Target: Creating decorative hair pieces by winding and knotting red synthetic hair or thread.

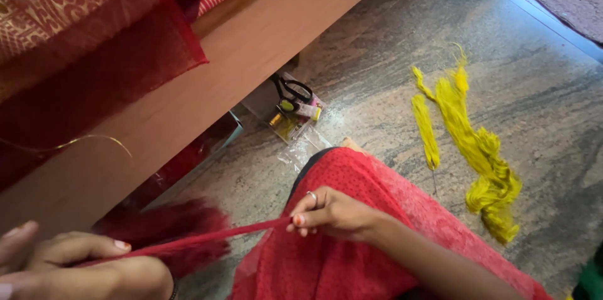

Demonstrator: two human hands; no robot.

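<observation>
Stretching across the lower left of the frame, a bundle of red threads runs taut between two hands. The left hand, at the bottom left corner, has its grip closed around one end, fingers curled over the strands. The right hand, lower centre, pinches the other end between thumb and fingertips; a ring shows on one finger. It rests above a knee covered in red dotted fabric.

A likely risk is that the strands slip out of the right-hand pinch, since only the fingertips hold them, or that a strong pull snaps the finer threads. Loose ends could also tangle with the fluffy red tassel mass just behind the bundle.

The bundle looks thin, flat and slightly twisted, deep red, with a soft sheen.

Farther up, on the stone floor, a clear plastic bag lies with black-handled scissors and small spools. To the right, yellow thread hanks lie well apart from the hands. A wooden bed edge crosses the upper left, draped with red and gold cloth.
</observation>
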